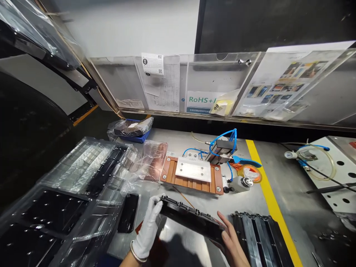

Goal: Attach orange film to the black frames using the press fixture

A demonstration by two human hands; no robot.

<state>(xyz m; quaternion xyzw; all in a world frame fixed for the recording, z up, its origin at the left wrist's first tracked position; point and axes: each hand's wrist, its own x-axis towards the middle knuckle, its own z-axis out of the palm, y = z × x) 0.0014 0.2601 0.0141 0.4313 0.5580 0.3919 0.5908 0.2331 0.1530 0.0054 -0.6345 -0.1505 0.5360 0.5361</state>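
Note:
My left hand [147, 228], in a white cotton glove, grips the near-left end of a flat black metal plate [191, 218] with a row of screws along its edge. My right hand [230, 241], ungloved, holds the plate's other end from below. The plate is tilted and its underside is hidden. Just right of my right hand, a row of similar black plates [258, 237] stands on edge. A black smartphone-like slab [128, 213] lies just beyond my left hand.
An orange fixture plate [191, 176] with a white metal block sits ahead, beside blue pneumatic tubing [222, 142]. Plastic-wrapped black plates [69, 196] lie at left. A yellow floor-style line [272, 196] runs along the steel bench. A clear document holder [217, 83] stands behind.

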